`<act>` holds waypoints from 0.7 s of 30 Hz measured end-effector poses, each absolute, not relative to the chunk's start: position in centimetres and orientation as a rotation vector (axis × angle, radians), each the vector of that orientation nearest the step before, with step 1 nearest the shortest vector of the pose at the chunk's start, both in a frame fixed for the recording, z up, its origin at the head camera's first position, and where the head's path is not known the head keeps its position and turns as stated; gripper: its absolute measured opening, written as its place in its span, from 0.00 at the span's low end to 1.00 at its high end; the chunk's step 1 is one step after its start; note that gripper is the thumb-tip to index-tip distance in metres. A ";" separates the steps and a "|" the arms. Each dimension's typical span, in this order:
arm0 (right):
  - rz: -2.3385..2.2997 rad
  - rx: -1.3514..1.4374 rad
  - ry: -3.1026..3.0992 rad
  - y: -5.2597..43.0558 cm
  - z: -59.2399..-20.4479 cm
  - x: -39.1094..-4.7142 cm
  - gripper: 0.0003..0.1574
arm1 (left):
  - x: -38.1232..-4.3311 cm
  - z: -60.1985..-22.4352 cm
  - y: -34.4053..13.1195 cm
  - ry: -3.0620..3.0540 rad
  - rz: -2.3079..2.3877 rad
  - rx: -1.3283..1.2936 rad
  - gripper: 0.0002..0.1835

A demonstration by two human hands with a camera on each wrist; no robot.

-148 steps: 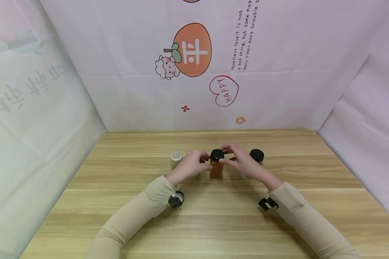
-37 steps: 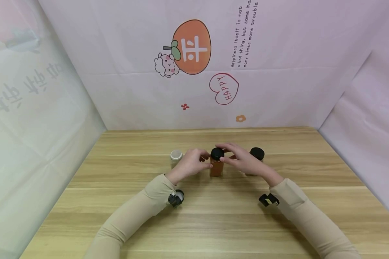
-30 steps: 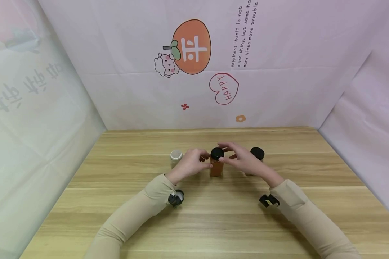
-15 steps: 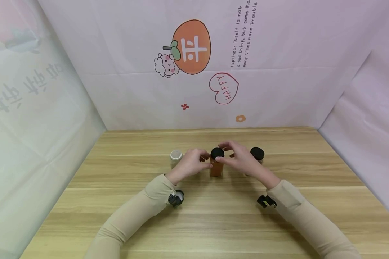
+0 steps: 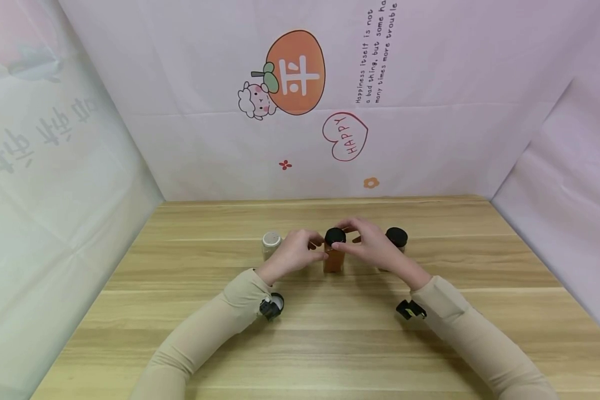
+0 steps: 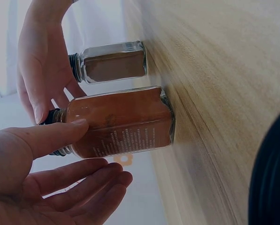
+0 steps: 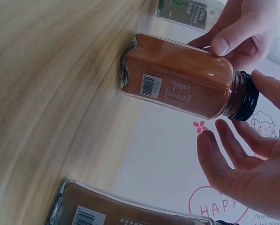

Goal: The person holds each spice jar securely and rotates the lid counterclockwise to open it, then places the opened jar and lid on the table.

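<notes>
A glass spice jar (image 5: 334, 261) of reddish-brown powder stands upright on the table between both hands. My left hand (image 5: 296, 253) holds its upper body, with the thumb (image 6: 60, 138) pressed on the glass in the left wrist view. My right hand (image 5: 372, 244) grips the jar's black cap (image 7: 245, 97) between thumb and fingers; the cap sits on the neck. Left of it stands a cumin powder jar (image 7: 183, 11) with a white top (image 5: 272, 239), partly behind my left hand. Another jar of brown powder (image 6: 115, 63), with a black cap (image 5: 396, 237), is partly behind my right hand.
A loose black cap (image 5: 278, 301), pale inside, lies on the wooden table (image 5: 340, 344) beside my left wrist camera (image 5: 268, 309). The right wrist camera (image 5: 410, 309) hangs at the other cuff. Printed cloth walls (image 5: 420, 150) enclose the table's back and sides.
My right hand has turned slightly round the cap, its thumb moving left across the cap's near side. The left hand and the jar stay in place.
</notes>
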State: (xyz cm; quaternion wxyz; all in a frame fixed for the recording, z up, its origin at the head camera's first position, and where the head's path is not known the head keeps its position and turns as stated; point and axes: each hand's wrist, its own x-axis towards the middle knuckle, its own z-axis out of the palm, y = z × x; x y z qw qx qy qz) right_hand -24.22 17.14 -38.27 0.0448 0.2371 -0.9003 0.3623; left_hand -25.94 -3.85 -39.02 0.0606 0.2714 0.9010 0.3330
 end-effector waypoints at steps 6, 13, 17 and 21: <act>1.114 0.758 -2.756 17.2 -38.0 -24.1 0.27 | -25.9 -39.0 -3.9 2.731 1.000 0.824 0.18; 1.108 0.825 -2.742 17.4 -37.8 -24.1 0.26 | -25.9 -38.9 -3.9 2.745 0.990 0.832 0.18; 1.104 0.839 -2.744 17.4 -37.7 -24.1 0.26 | -25.9 -39.0 -3.8 2.752 0.983 0.835 0.18; 1.113 0.834 -2.741 17.4 -37.5 -24.0 0.25 | -25.9 -39.0 -3.9 2.754 0.985 0.843 0.18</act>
